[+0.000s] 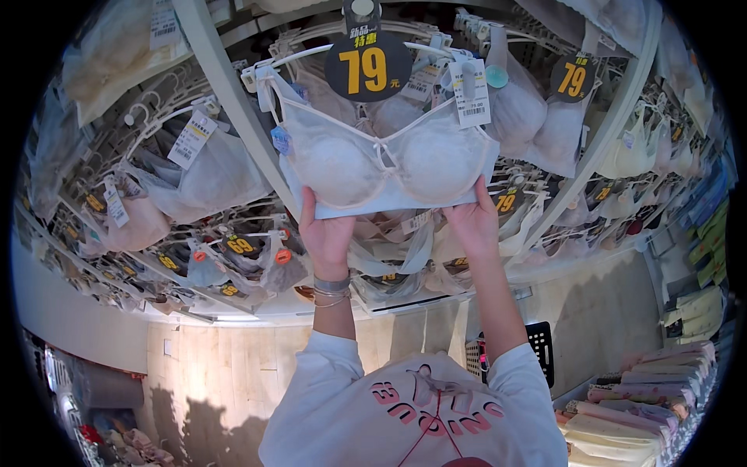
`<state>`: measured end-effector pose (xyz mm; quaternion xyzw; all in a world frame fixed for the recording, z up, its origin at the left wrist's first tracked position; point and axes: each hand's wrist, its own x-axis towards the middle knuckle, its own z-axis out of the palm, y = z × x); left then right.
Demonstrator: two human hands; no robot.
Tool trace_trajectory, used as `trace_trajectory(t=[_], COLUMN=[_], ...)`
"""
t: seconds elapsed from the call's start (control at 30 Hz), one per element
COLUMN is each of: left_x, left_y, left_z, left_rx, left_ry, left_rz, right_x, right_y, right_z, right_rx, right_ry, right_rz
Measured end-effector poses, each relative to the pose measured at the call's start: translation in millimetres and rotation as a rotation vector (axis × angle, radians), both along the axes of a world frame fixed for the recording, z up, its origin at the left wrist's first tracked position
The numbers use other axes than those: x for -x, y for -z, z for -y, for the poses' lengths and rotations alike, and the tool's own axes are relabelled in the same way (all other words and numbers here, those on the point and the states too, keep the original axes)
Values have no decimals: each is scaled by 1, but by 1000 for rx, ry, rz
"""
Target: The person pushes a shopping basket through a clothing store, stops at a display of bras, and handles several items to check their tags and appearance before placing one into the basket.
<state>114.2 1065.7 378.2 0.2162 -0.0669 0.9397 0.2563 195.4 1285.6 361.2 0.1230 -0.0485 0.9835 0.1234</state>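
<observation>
A pale, sheer white bra (334,167) hangs on a white hanger (299,54) at the front of the rack. My left hand (327,233) grips its lower band at the left corner, thumb in front and the fingers hidden behind. At the right corner my right hand (473,226) holds the same band, thumb up against the cup's edge. A round black price sign (368,66) with yellow print covers the middle of the hanger. From the right strap dangles a white paper tag (469,97), and a small blue tag (281,141) sits by the left strap.
Racks of bras surround me, including a tagged white one (222,167) to the left and a pale one (529,109) to the right. White frame posts (226,86) separate the sections. A black basket (540,350) is beside my right arm. Folded garments (622,420) fill the lower right.
</observation>
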Motion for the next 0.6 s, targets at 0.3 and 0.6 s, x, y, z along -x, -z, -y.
trace_trajectory(t=[0.3,0.6], left_x=[9,6], left_y=[4,-4], left_z=[-4,-4], left_rx=[110,212], left_ry=[-11,-96], left_rz=[129,119], right_x=[5,17], right_y=[-10,-13], right_z=[-1,-4], right_rx=[-124,-207], right_ry=[52,53], right_rz=[141,205])
